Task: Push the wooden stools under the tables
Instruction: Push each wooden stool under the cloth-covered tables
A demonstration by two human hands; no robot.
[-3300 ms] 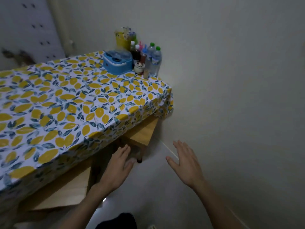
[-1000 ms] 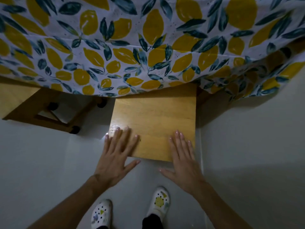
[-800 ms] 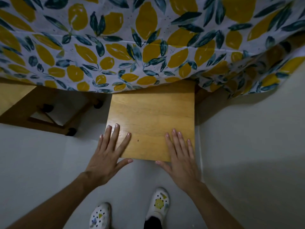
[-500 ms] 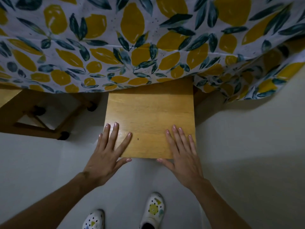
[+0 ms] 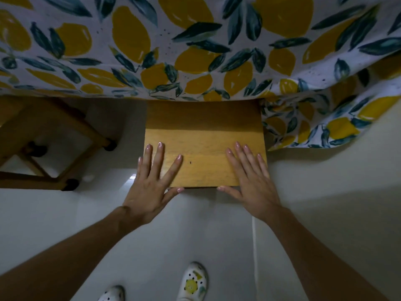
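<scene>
1. Now the wooden stool [image 5: 204,148] sits with the far part of its square seat tucked beneath the hanging edge of the lemon-print tablecloth [image 5: 195,51], while the near part is exposed on the pale floor [image 5: 325,213]. Compared with the view from half a second ago, less of the seat shows in front of the cloth, so I judge the stool has slid a little deeper under the table.

2. Both hands lie flat on the near end of the seat. The left hand [image 5: 152,181] has its fingers straight and spread, with the thumb tip at the near edge; the right hand [image 5: 251,177] has its fingers straight and close together, thumb likewise at the near edge. Neither curls around anything; they press and push.

3. For the task, this means the push is under way but not finished: a good share of the seat is not yet covered by the cloth.

4. Set against the frame from about three seconds ago, the difference is large: then the hands hovered free above the floor, well apart from the stool, and the whole tabletop was in sight; the view has since dropped low and close.

5. A second stool [image 5: 54,137] stands to the left, partly under the cloth, its legs and dark feet visible. White patterned shoes [image 5: 193,281] appear at the bottom.
</scene>
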